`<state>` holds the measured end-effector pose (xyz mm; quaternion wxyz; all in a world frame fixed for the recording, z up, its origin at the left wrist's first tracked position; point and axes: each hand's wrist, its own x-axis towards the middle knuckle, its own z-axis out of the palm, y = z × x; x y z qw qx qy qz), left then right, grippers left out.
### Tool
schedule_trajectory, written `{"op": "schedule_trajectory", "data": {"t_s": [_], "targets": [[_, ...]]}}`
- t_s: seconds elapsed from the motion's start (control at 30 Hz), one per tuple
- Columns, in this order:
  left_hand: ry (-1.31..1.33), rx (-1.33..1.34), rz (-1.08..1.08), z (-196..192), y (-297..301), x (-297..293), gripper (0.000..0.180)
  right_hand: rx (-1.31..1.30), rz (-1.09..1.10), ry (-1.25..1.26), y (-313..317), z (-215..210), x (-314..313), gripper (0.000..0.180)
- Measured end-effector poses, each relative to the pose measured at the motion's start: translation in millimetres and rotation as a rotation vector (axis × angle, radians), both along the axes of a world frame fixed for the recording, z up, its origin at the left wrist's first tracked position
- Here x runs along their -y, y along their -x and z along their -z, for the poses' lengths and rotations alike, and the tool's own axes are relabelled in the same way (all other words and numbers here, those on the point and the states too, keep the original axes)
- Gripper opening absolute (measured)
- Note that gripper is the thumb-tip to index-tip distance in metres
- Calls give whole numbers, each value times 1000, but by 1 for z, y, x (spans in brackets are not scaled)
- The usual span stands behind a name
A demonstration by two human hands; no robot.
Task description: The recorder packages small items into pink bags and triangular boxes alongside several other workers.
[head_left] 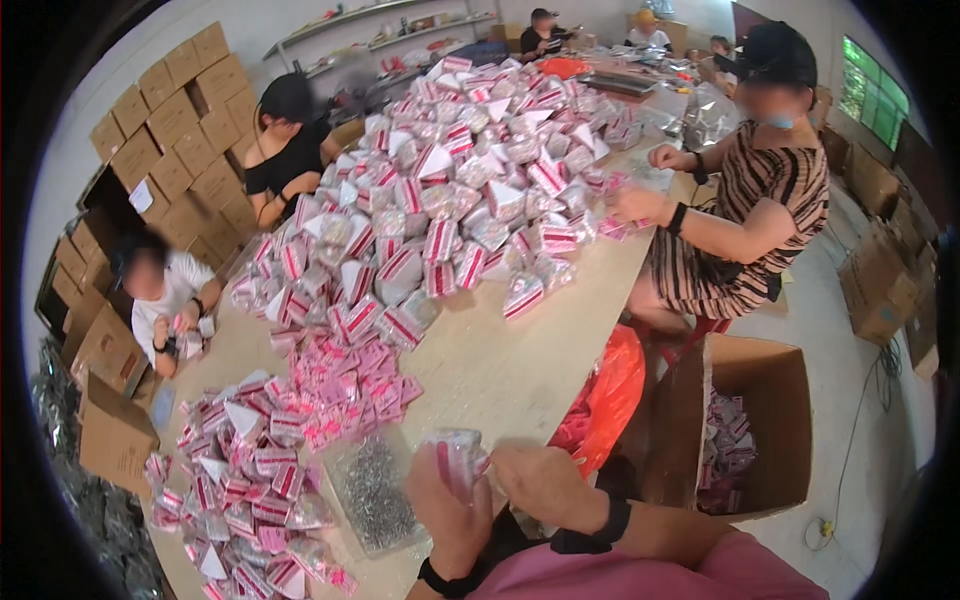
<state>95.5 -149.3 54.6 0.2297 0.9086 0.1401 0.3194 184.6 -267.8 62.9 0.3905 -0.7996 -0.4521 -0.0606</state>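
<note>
Far left: stacked brown cardboard cartons [170, 130] against the wall, matte and square-edged; below them a seated person [165, 300] handles a small packet. On the pale wooden table [500, 370] near the lower left lies a loose heap of small pink-and-white packets [235, 470], glossy and crinkled, and beside it a flat clear bag of fine metal pieces [372, 492], grey and wiry. Centre foreground: the left hand [450, 505] closes its fingers around a small clear packet with a pink band [458, 455], held upright just above the table edge; the right hand [540, 480] pinches the same packet from the other side, fingers curled. Step judged in hand: closing or filling one packet; the next move likely calls for a firm pinch on thin, slippery film. Mid-table: a tall mound of finished packets [470, 170]. Right: an orange plastic bag [610, 395], an open carton [760, 420] holding more packets on the floor, and a person in a striped dress [760, 210] working
</note>
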Motion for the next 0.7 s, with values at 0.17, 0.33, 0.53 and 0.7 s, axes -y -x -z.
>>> {"op": "schedule_trajectory", "data": {"t_s": [0.17, 0.33, 0.53, 0.7], "targets": [[-18, 18, -44, 6, 1, 2, 67, -540, -22, -148, -2, 13, -2, 12], [-190, 85, -16, 6, -1, 0, 61, -1441, -146, -233, -12, 18, 1, 20], [-185, 24, 74, -11, -5, 4, 56, -715, -3, -183, 0, 28, -1, 10], [93, 43, 63, 2, 2, 4, 71, -1258, -145, -291, -2, 9, 1, 27]]}}
